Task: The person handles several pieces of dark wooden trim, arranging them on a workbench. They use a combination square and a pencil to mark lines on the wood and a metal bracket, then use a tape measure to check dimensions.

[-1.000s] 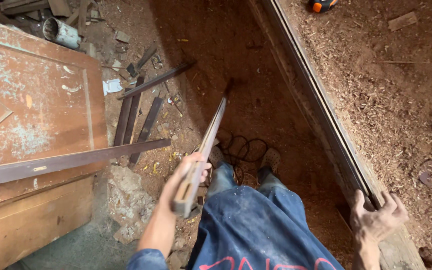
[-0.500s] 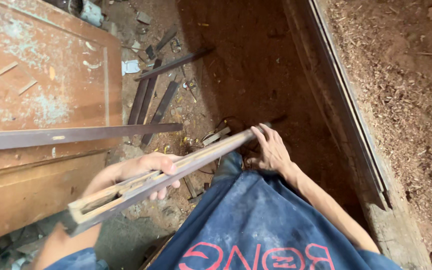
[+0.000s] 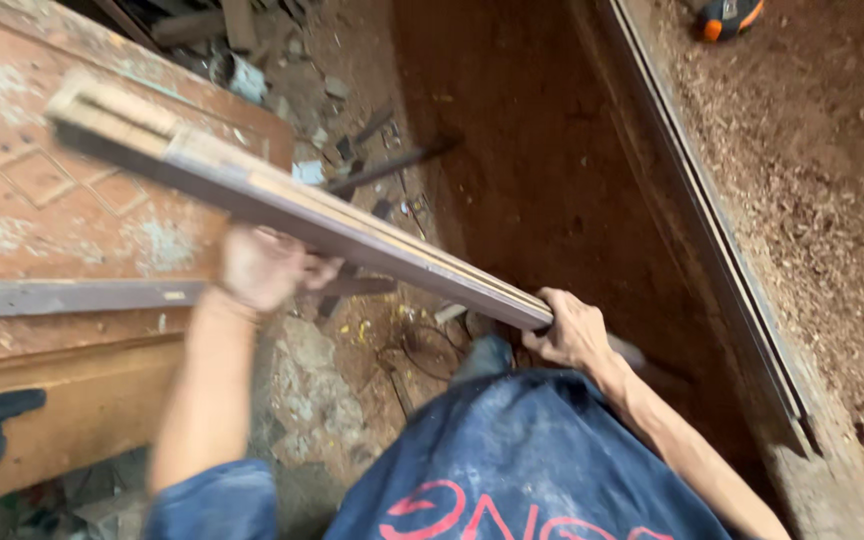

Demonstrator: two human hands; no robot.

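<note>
Sawdust-strewn workshop floor. Left hand and right hand both grip a long strip held slanting above the old door; its far end could strike the door, or slip.

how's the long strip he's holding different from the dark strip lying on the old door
The held wooden strip is off the surface, slanting across the view, gripped by the left hand and right hand; the dark strip lies flat on the worn door panel, untouched. The held one shows pale layered edges; the other looks uniformly dark. Both are long and narrow.
</note>
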